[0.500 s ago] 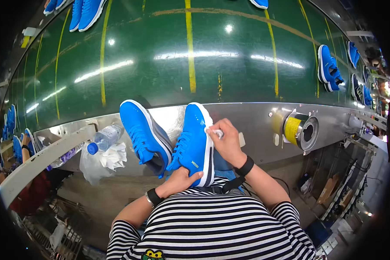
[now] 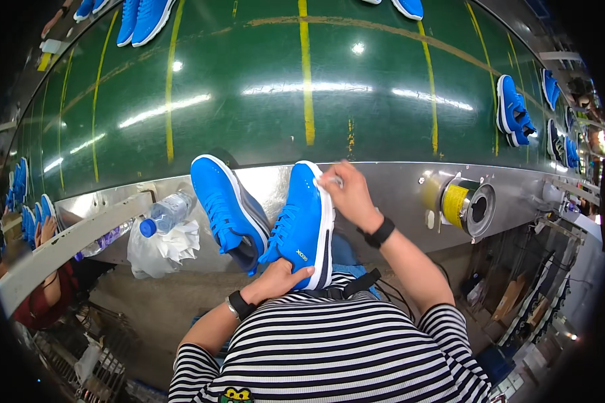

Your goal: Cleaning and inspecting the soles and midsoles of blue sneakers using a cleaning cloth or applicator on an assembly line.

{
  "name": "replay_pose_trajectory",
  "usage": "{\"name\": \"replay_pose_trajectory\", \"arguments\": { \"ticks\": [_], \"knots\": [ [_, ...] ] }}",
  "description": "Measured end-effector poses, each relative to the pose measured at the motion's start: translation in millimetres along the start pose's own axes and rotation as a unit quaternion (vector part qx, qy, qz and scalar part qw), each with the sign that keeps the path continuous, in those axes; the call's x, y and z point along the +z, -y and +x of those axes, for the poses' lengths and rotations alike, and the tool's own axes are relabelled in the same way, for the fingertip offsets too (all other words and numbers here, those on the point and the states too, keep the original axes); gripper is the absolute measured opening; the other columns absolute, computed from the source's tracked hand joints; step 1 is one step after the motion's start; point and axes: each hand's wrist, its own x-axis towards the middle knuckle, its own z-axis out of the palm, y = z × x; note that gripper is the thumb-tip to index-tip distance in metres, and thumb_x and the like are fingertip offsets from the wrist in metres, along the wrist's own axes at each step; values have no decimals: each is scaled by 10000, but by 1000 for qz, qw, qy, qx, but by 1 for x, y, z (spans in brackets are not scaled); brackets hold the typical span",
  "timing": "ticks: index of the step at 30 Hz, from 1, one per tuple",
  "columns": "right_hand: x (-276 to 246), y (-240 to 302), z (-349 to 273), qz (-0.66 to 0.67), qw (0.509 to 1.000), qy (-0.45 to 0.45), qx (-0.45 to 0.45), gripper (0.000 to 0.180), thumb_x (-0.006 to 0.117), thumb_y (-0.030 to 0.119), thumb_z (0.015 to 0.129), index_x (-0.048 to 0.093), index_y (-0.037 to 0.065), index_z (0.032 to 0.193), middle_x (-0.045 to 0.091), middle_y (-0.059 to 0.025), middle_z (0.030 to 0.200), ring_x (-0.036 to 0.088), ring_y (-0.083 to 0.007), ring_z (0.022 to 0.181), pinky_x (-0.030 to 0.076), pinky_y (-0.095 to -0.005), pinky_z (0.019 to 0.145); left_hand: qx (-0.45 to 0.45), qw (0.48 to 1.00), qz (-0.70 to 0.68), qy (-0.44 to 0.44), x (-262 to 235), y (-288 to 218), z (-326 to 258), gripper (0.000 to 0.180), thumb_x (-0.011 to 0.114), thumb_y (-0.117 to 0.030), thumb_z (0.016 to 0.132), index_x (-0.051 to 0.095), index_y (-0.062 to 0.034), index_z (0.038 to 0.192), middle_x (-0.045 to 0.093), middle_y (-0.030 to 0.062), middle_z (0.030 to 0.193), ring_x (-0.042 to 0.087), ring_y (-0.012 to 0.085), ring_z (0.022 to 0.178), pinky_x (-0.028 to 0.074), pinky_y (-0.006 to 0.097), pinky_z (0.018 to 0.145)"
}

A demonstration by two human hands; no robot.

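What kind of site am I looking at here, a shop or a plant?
Most likely a shoe factory line. A green conveyor belt carries pairs of identical blue sneakers, and the left hand steadies another blue sneaker at the belt's metal edge.

Open green belt beyond the shoes, second blue shoe, bottle crowding left, yellow roll right

Blue shoes, green yellow-lined belt, black-and-white striped shirt.
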Motion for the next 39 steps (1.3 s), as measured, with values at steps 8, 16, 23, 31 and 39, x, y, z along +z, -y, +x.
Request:
{"name": "replay_pose_trajectory", "arguments": {
  "ticks": [8, 16, 23, 31, 39],
  "knots": [
    [12, -4, 7, 99, 991, 62, 72, 129, 667, 162, 755, 626, 40, 757, 476, -81, 712, 490, -209, 656, 384, -310, 607, 28, 993, -113, 11, -5, 5, -1, 516, 600, -164, 858, 392, 11, 1296, 480, 86, 1273, 442, 173, 1155, 340, 309, 993],
    [17, 12, -85, 69, 998, -8, 0, 91, 698, 87, 727, 683, 78, 817, 464, -28, 733, 453, -153, 721, 370, -263, 648, 16, 994, -110, 14, -8, 3, -2, 482, 598, -174, 865, 420, -5, 1279, 508, 42, 1222, 463, 124, 1101, 363, 292, 963],
    [0, 13, -108, 224, 971, -6, 80, 71, 651, 17, 752, 667, 62, 805, 528, -32, 782, 516, -118, 725, 408, -236, 665, -17, 997, -78, -9, -12, -11, 11, 312, 540, -196, 892, 554, 20, 1117, 593, 20, 1032, 528, 70, 912, 433, 241, 817],
    [-14, 4, -144, 55, 997, 41, -48, 70, 679, 143, 706, 665, 120, 771, 486, -47, 718, 456, -234, 737, 352, -345, 693, 63, 973, 163, -150, 9, -34, 21, 395, 551, -297, 865, 552, 52, 679, 526, 110, 583, 488, 197, 532, 396, 349, 502],
    [-22, -17, -100, 385, 898, -119, 176, 74, 618, 81, 836, 629, 17, 872, 594, 20, 767, 508, -43, 695, 404, -193, 642, 165, 887, 396, -169, 32, -33, 13, 286, 580, -193, 817, 516, 64, 925, 573, 259, 785, 571, 397, 733, 464, 448, 656]
  ]
}}
